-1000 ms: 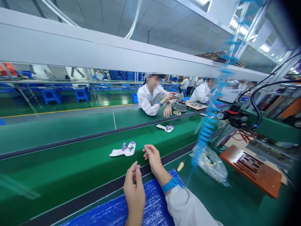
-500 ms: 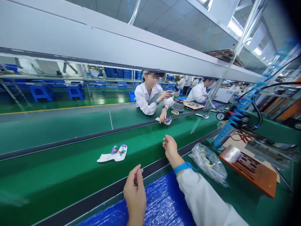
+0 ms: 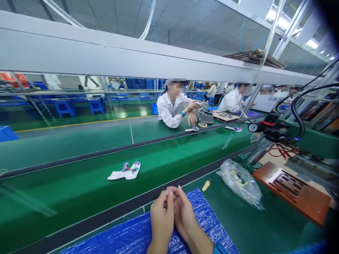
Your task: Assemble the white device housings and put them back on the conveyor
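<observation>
My left hand [image 3: 162, 213] and my right hand [image 3: 186, 217] are brought together above a blue plastic-wrapped pad [image 3: 127, 231]. Their fingers are curled inward and touch at the tips, so both hands are closed. Whether anything small lies between the fingers is hidden. A small pale yellow piece with a thin tip [image 3: 206, 185] lies on the green bench just beyond the pad, to the right. On the green conveyor belt [image 3: 79, 190], farther off to the left, rests a white plastic shell part [image 3: 129, 173] with purple pieces and red and green wiring.
A clear plastic bag [image 3: 239, 185] with pale parts lies right, beside an orange-brown slotted plate [image 3: 293, 192]. A pressure gauge [image 3: 253, 127] and black hoses stand behind. Across the belt, a co-worker [image 3: 172, 106] handles white parts. A long grey beam [image 3: 106, 58] crosses overhead.
My right hand has drawn back from over the belt's edge to meet my left hand above the pad. The view has shifted slightly. The co-worker's lower hand has lifted off a part.
</observation>
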Motion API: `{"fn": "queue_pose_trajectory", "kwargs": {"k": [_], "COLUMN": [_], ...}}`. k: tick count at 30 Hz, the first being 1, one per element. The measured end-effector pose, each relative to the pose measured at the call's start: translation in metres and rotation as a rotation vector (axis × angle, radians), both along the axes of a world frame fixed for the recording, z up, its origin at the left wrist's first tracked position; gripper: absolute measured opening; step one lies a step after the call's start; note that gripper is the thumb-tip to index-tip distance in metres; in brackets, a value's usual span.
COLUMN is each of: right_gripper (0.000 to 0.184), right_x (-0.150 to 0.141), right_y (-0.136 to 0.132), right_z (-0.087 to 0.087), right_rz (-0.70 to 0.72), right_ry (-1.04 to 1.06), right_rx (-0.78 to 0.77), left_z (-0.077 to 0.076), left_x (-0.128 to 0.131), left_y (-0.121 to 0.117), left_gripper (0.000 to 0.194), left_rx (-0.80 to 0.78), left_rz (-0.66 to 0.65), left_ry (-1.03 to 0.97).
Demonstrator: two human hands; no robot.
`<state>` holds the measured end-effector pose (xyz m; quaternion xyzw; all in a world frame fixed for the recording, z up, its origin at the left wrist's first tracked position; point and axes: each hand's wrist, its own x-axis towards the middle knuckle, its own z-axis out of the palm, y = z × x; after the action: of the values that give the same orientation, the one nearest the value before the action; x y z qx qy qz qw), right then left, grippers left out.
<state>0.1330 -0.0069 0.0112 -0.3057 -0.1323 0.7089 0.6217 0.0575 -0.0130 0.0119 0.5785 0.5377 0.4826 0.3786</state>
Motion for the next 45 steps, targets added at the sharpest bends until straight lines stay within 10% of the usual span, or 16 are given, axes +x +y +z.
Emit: {"fn": "queue_pose_trajectory", "kwargs": {"k": [5, 45], "right_gripper": [0.038, 0.03], "right_x": [0.0032, -0.0003], "right_y": [0.0015, 0.0013], "right_z": [-0.0026, -0.0088], "right_rz": [-0.026, -0.055], "right_ry": [0.023, 0.062], "right_rx": [-0.115, -0.122], "left_z": [0.0043, -0.0005], "left_x": [0.0084, 0.0102], "left_y": [-0.0045, -0.0029], "left_gripper": [0.044, 0.034], "left_rx": [0.036, -0.033], "left_rz": [-0.127, -0.121], "left_ry": [0.254, 0.275]}}
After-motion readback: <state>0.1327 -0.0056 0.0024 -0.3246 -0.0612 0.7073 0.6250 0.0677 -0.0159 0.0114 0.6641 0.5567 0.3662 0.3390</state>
